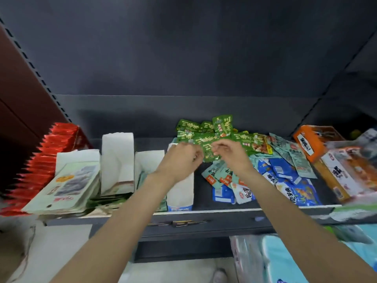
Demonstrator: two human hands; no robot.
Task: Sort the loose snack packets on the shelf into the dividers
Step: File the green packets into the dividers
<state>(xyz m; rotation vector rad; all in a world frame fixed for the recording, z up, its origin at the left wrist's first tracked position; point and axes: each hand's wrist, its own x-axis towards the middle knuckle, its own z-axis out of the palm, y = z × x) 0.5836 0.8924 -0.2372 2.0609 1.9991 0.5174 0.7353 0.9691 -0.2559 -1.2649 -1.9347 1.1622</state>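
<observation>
A green packet (208,151) was pinched at both ends, approx over the shelf's (224,211) middle: left hand (181,158) curled on its left edge, right hand (230,154) on its right, fingers bent round it. Just behind, more green packets (204,129) were heaped, approx 6-7 visible incl the held one. Below the hands, pale teal packets (218,176) were piled, maybe 4, w/ approx 4-5 blue packets (285,180) beside; exact counts couldn't be told bc of overlap. To the left, 4 white dividers (117,158) were stood up. Risk, prob: slippery film could be dropped, or the heap nudged off the front edge; wrong slot could be picked too, since packets look alike.
</observation>
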